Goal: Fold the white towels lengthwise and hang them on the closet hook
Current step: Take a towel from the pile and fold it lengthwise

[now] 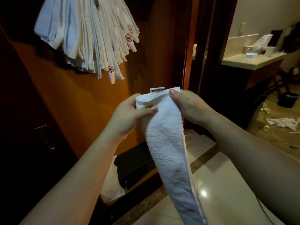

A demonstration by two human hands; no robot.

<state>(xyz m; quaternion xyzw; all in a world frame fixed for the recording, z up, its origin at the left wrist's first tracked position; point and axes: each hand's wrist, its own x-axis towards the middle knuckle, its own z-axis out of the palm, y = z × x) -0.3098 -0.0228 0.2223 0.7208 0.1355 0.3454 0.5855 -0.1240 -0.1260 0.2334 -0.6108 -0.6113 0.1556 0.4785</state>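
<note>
Towel (168,143) hangs lengthwise, top pinched by hands.

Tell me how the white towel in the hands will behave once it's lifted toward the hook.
Probably floppy: the towel sags straight down from where the left hand and right hand pinch its top edge. Its looped terry surface should grip rather than slip. The fold may fall open if one hand lets go, since only the pinches hold it.

Glossy tiled floor (227,184) strewn with white litter (283,122).
</note>
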